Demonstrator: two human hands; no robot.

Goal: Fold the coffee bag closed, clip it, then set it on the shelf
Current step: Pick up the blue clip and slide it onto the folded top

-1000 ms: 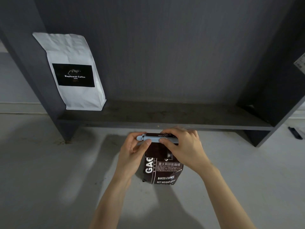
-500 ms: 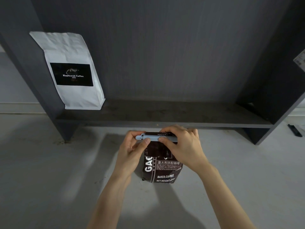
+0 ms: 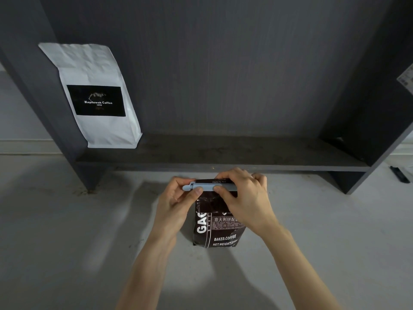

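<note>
On near grey floor: dark brown foil coffee bag (image 3: 218, 229), likely soft, light. Left hand (image 3: 176, 201), right hand (image 3: 242, 198) fingers pinched on pale blue plastic bar clip (image 3: 209, 187); probably lift by sides beneath it.

Tall white paper coffee bag (image 3: 98, 95) on the shelf, black label: "Kopiluwak Coffee", "1896" below. Dark brown glossy coffee bag (image 3: 218, 229): large white "GAC" cut off by a hand, Chinese characters "意大利拼配", "BAKED.COFFEE", "NET.WEIGHT:" with figure hidden. Small white print on its folded top, too small to read.
</note>
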